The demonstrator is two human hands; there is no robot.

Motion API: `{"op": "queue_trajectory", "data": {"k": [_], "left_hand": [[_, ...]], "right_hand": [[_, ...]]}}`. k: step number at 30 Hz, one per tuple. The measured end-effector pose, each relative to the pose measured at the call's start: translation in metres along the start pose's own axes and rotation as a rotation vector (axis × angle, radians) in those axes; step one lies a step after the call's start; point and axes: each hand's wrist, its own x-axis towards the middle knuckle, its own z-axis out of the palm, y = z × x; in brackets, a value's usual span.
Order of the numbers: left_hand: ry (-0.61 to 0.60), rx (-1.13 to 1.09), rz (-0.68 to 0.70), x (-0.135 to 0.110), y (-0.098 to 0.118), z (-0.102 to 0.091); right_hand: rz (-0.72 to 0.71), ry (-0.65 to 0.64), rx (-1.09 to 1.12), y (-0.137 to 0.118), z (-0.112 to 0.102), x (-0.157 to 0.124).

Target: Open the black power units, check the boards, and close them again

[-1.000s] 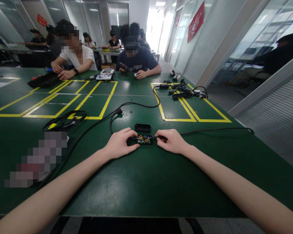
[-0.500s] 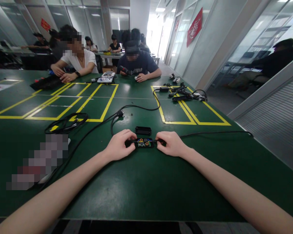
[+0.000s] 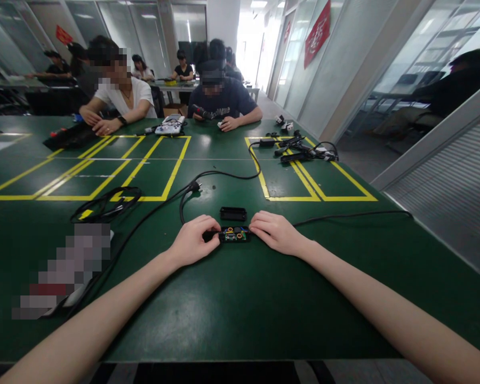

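An opened power adapter (image 3: 235, 234) lies before me, its circuit board with copper-coloured coils facing up in the black lower shell. My left hand (image 3: 197, 240) pinches the black cable at the adapter's left end, thumb and forefinger beside the shell. At the right end, my right hand (image 3: 275, 230) has its fingers together, the tips pressed on the cable where it enters the shell; part of the grip is hidden. Just beyond the board sits the loose black cover (image 3: 233, 213), hollow side up. Another stretch of cable (image 3: 344, 216) runs off rightward from behind my right hand.
A black cord with a plug (image 3: 194, 186) crosses the green table (image 3: 208, 320). To the left lie a coiled cable (image 3: 108, 205) and a blurred-out packet (image 3: 72, 266). Tangled adapters (image 3: 304, 152) rest at the far right. Two people sit opposite, their hands on other items.
My right hand has shifted slightly left, its fingers straighter and now reaching the adapter's right end. My left hand still pinches the cable. The view has moved slightly.
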Motion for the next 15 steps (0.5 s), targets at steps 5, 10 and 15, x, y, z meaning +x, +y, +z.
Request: {"op": "queue_trajectory", "data": {"k": [5, 10, 15], "left_hand": [[-0.005, -0.012, 0.017, 0.0007, -0.0010, 0.0008], [-0.010, -0.024, 0.045, 0.0003, -0.0018, 0.0016], [0.047, -0.026, 0.084, -0.0009, 0.0007, 0.0011]], "right_hand": [[0.061, -0.042, -0.011, 0.0010, 0.0029, -0.0023], [0.064, -0.051, 0.018, 0.0015, 0.0031, -0.0029], [0.068, -0.035, 0.064, 0.0021, 0.0023, -0.0035]]}}
